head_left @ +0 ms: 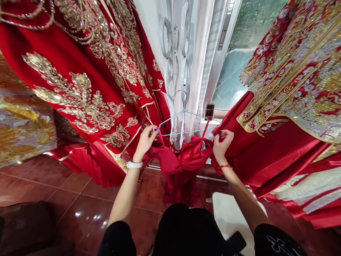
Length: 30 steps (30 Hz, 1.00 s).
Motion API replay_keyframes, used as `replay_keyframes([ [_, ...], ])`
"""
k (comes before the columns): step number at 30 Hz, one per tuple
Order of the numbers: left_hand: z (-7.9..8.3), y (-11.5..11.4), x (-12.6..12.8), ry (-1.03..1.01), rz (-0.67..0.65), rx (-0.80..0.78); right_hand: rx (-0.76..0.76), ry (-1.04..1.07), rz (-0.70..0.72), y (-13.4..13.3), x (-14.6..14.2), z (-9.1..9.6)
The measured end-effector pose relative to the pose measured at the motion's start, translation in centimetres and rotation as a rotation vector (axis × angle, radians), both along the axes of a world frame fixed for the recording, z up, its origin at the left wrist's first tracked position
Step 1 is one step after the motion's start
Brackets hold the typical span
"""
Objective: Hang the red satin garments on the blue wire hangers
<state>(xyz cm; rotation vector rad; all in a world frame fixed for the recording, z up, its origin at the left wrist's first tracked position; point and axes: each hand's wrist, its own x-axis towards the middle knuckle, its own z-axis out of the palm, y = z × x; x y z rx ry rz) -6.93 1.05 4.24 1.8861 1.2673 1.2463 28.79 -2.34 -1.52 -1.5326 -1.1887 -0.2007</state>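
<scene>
Red satin garment [181, 160] | left hand [145, 142], right hand [223, 143] gripping it | blue hanger [183, 122], embroidered robes [80, 81]

An embroidered robe [80, 81] hangs on the left and a second embroidered robe [293, 96] on the right, with a sheer curtain [199, 71] and a window [234, 78] between and behind them. A wire hanger [184, 101] stands before the curtain, the left hand [145, 142] at its left end and the right hand [223, 144] at its right end. A satin garment [183, 156] is gathered between both hands, above the tile floor [80, 199].
</scene>
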Motion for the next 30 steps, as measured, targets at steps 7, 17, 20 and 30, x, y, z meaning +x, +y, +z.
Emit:
replay_keyframes([
  [7, -0.1, 0.8, 0.0, 0.107, 0.066, 0.130, -0.646, -0.081, 0.150, -2.8, 0.7, -4.9],
  [17, -0.2, 0.8, 0.1, 0.029, 0.062, 0.079, -0.436, 0.411, 0.362, -0.5, 2.6, -1.3],
  [20, -0.4, 1.3, 0.1, -0.027, 0.067, 0.062, -0.210, 0.751, 0.378, 0.5, 3.5, 0.5],
  [30, -0.9, 2.5, 0.5, -0.061, 0.073, 0.058, -0.054, 1.039, 0.358, 3.6, 6.3, 5.3],
])
